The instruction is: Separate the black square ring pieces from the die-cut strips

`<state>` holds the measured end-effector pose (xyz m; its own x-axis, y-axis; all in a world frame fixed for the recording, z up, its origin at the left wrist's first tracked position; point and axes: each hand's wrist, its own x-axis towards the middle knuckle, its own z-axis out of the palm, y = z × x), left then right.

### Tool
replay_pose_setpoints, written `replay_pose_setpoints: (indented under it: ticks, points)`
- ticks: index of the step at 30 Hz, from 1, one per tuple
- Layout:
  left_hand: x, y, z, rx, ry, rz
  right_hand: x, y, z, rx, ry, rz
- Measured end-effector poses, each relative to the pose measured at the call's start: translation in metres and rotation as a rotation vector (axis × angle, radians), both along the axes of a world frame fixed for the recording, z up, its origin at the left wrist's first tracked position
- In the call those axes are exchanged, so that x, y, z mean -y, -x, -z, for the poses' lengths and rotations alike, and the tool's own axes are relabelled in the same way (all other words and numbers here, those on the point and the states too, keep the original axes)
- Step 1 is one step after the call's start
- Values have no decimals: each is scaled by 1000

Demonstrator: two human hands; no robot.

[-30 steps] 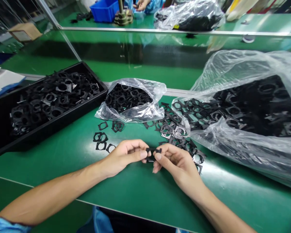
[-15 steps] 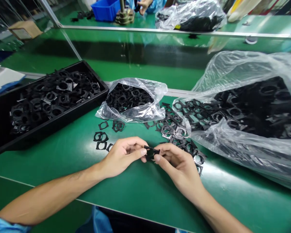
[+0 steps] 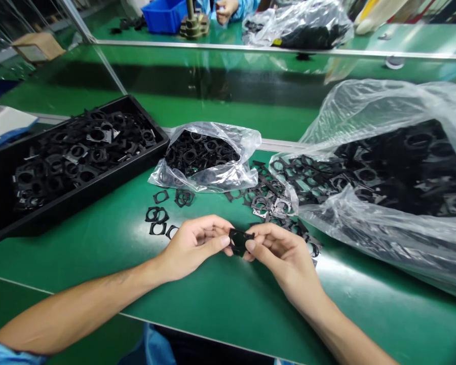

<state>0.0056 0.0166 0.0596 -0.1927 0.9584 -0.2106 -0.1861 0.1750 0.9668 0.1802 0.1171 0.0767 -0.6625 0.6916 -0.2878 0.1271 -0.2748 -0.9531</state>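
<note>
"State of the hands?"

"My left hand (image 3: 203, 244) and right hand (image 3: 281, 253) both pinched one black frame (image 3: 236, 250), thumb and fingers at opposite ends. It was held up over the worktop (image 3: 197, 309), nearer me than the scattered frames (image 3: 184, 197) and well apart from the black tray (image 3: 79, 196)."

"What had just changed?"

"The angle of the piece. Its opening showed more fully towards me. I judged the handling to be in progress, since neither hand had let go and the piece was not set down."

"What differed from the earlier view?"

"One second earlier I saw the piece flatter, with its opening narrowed. Across the partition, a co-worker's hand (image 3: 227, 11) had shifted; the dark item seen with it half a second earlier was no longer visible. The clear bag (image 3: 247, 177) lay as before."
</note>
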Motion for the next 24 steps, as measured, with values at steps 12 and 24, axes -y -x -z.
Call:
replay_pose_setpoints:
  ticks: [12,24]
  points:
    - [1,0,2,-237,-209,-63,1,-1,5,-87,-196,-4]
    - [3,2,2,-414,-339,-26,2,-2,3,-69,-314,-36]
